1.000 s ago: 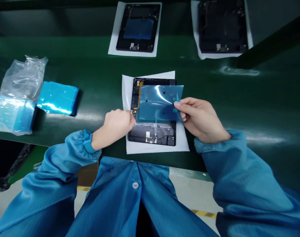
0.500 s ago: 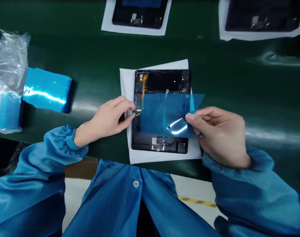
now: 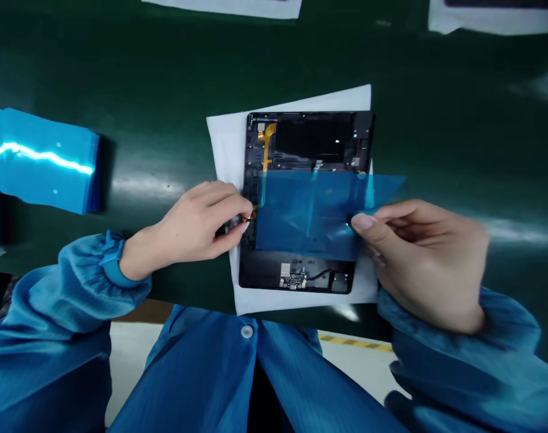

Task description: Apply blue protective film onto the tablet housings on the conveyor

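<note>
An opened tablet (image 3: 264, 270) with its inside parts showing lies on a white sheet (image 3: 226, 144) in front of me. My right hand (image 3: 422, 258) pinches the right edge of a translucent blue film (image 3: 301, 210), which covers the middle of the tablet. At the tablet's left edge, my left hand (image 3: 197, 222) closes thumb and forefinger on the small connector end (image 3: 251, 215) of an orange flex cable (image 3: 267, 144). That cable runs up the tablet's left side, its lower part passing beside or under the film's edge.
A stack of blue films (image 3: 43, 159) lies on the green table (image 3: 156, 72) at the left. Two more white sheets, one at the top centre (image 3: 255, 7) and one at the top right (image 3: 481, 21), are cut off by the frame.
My view has moved closer and shifted, so the far tablets have mostly left the frame. My left finger and thumb have come together on the cable end. The right hand keeps hold of the film.
</note>
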Demonstrator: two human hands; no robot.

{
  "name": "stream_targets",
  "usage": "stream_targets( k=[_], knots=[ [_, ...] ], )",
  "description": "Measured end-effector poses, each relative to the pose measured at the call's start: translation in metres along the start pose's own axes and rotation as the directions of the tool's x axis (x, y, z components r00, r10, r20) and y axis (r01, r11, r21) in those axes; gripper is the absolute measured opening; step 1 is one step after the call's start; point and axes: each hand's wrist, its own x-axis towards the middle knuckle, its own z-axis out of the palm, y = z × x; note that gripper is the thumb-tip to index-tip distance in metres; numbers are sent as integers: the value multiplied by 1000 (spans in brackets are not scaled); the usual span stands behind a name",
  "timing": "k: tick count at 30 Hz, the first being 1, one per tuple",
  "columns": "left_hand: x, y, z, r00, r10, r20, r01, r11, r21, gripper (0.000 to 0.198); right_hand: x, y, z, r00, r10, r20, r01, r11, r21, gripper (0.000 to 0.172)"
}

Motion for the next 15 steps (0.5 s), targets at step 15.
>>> stream_targets(
  k=[15],
  knots=[
    [0,1,0,999,-10,33,8,999,35,4,-2,2,-3,998,-62,-14,60,993,-103,14]
  ],
)
